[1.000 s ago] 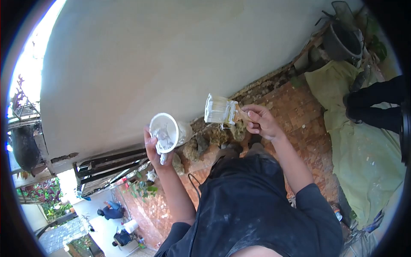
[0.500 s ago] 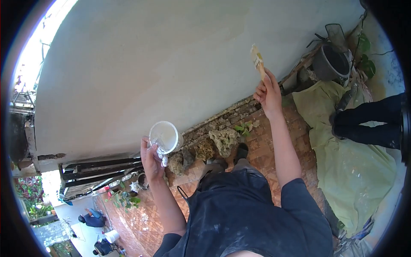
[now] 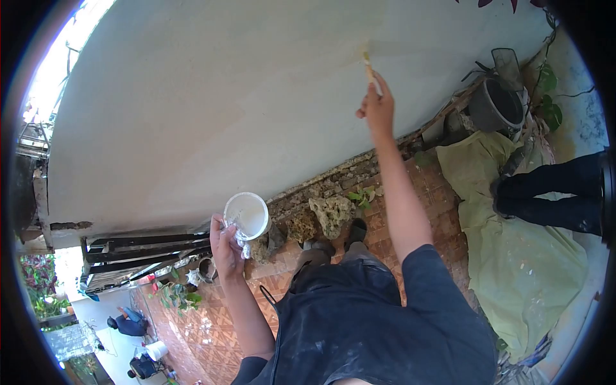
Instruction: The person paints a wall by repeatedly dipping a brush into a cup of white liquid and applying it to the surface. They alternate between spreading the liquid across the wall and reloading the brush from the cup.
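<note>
In my left hand (image 3: 227,251) is a white plastic tub (image 3: 249,217), gripped at its rim, with white smears over the side by my fingers. My right hand (image 3: 378,110) is stretched out over the pale wall (image 3: 192,115), its fingers closed round the handle of a paintbrush (image 3: 367,63). The bristles, yellowish-white, overlap the wall, and a faint darker streak shows beside them. White smudges mark the dark shirt (image 3: 378,321) on my body.
Rough stones (image 3: 332,215) line the wall's foot. On the right, a greenish sheet (image 3: 513,276) covers the patterned tile floor (image 3: 263,301), with a person's dark-clad legs (image 3: 552,196) over it. A dark bucket (image 3: 497,102) stands behind. Two people (image 3: 131,326) are far off at lower left.
My right hand has moved up and left with the paintbrush, bringing the bristles over the wall. My left hand and the tub have barely moved.
</note>
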Demonstrator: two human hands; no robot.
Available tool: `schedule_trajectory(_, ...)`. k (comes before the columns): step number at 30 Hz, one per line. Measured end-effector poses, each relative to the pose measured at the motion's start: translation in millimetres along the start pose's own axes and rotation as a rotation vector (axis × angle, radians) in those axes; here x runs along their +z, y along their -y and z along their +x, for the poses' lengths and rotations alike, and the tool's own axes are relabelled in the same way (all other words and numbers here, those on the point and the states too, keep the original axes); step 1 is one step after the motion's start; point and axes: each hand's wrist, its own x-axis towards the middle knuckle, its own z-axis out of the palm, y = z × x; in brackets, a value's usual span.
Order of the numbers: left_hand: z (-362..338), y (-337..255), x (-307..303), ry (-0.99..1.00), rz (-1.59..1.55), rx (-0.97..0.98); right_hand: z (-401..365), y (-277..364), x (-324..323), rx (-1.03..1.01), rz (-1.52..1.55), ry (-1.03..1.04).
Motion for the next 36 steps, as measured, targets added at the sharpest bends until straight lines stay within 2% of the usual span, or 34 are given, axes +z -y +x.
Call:
schedule_trajectory(3, -0.7, 6.8, 0.5, -0.003, -0.003, -0.01, -15.9, -19.1, 46.7, -0.011, -0.018, 0.018)
schedule_trajectory(5, 0.2, 9.2, 8.2, -0.003, -0.009, -0.021, -43.8, -24.9, 73.7, -0.052, -0.053, 0.152)
schedule_trajectory(6, 0.6, 10.3, 12.1, -0.008, -0.016, -0.029, -56.6, -23.9, 76.4, -0.051, -0.054, 0.143)
schedule_trajectory(8, 2.5, 12.0, 17.9, -0.003, -0.007, -0.039, -77.2, -18.5, 75.2, 0.051, -0.078, 0.418)
schedule_trajectory(12, 4.6, 14.0, 19.0, 0.025, -0.004, -0.024, -71.8, -12.1, 32.2, 0.102, -0.029, 0.366)
schedule_trajectory(14, 4.5, 16.2, 18.0, 0.028, -0.019, -0.018, -55.5, -6.4, 9.5, 0.15, 0.035, 0.106)
schedule_trajectory(15, 4.4, 17.2, 17.4, 0.031, -0.028, -0.013, -46.5, -3.9, -0.9, 0.148, 0.033, 0.108)
schedule_trajectory(17, 1.1, 17.0, 11.6, 0.049, -0.029, -0.032, -29.0, 0.1, -17.3, 0.151, 0.169, -0.029)
schedule_trajectory(19, -2.2, 16.3, 10.2, 0.068, -0.026, -0.047, -16.9, -1.7, -25.6, 0.151, 0.201, -0.011)
schedule_trajectory(22, -7.5, 15.7, 11.3, -0.027, -0.028, -0.001, -9.1, -5.4, -26.8, 0.146, 0.229, 0.008)
schedule_trajectory(27, -11.5, 12.4, -5.0, -0.048, -0.011, 0.004, -17.2, -7.6, -7.7, 0.136, 0.166, 0.026)
schedule_trajectory(29, -12.8, 12.5, -6.8, -0.042, -0.009, -0.004, -31.2, -3.5, 11.1, 0.137, 0.059, 0.156)
schedule_trajectory(30, -12.3, 12.6, -6.6, -0.032, -0.009, -0.008, -37.4, -2.1, 17.4, 0.138, 0.059, 0.151)
schedule_trajectory(32, -12.6, 12.5, 0.2, -0.041, -0.016, -0.012, -48.3, 1.0, 23.8, 0.159, 0.101, 0.295)
schedule_trajectory(36, -10.4, 12.9, 0.3, -0.01, -0.021, -0.007, -54.3, 7.3, 10.0, 0.153, 0.064, 0.308)
